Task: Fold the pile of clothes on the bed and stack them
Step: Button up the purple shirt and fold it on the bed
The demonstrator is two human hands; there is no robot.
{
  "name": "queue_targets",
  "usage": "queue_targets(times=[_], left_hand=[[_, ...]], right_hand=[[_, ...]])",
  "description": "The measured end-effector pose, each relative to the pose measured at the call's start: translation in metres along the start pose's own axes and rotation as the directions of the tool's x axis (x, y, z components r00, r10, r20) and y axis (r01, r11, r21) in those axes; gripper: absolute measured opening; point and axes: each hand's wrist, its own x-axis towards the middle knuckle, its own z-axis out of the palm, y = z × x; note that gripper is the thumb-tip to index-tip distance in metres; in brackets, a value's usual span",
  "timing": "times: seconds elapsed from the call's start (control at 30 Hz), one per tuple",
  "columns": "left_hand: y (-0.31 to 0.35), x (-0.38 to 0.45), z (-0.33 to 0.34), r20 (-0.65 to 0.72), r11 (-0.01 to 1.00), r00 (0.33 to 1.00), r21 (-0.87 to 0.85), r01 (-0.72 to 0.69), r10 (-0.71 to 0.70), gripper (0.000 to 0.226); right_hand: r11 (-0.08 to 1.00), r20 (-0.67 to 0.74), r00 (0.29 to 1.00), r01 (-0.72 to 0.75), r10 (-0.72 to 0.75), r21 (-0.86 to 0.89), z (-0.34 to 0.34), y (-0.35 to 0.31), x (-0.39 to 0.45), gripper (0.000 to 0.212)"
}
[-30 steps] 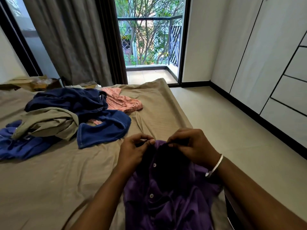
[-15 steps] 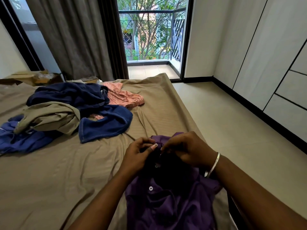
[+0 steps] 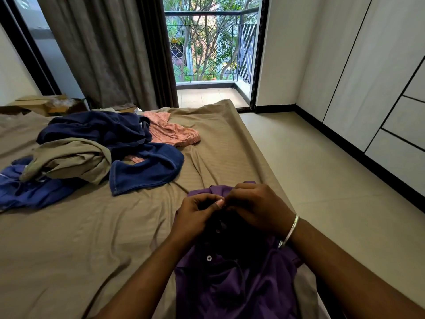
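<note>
Hands [image 3: 197,217] [image 3: 255,209] pinch purple shirt [image 3: 232,282] collar on bed [image 3: 92,238]

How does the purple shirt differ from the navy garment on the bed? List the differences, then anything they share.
The purple shirt is gripped near its collar by the left hand and right hand; the navy garment lies untouched. The purple shirt lies apart, nearest the camera; the navy garment is tangled in the pile. Both are unfolded on the bed.

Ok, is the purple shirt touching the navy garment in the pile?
Apart. The head view shows the purple shirt near the bed's edge, with bare tan sheet plainly between it and the navy garment.
</note>
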Motion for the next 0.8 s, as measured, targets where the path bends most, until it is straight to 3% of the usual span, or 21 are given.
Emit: queue_targets(times=[0.33,0.63,0.8], left_hand=[[0.006,-0.004,-0.004,0.09,0.993,0.996,-0.115,0.024,-0.014,0.033],[-0.004,-0.004,-0.003,0.019,0.996,0.998,0.058,-0.064,0.063,0.011],[-0.006,-0.004,-0.002,0.017,0.995,0.998,0.07,-0.064,0.063,0.012]], right_hand=[[1.0,-0.077,0.997,0.004,-0.005,-0.015,0.009,0.007,-0.008,0.019],[1.0,-0.077,0.997,0.009,-0.007,0.017,0.012,0.006,-0.009,0.018],[0.974,-0.192,0.971,-0.102,0.142,0.204,0.013,0.002,-0.011,0.018]])
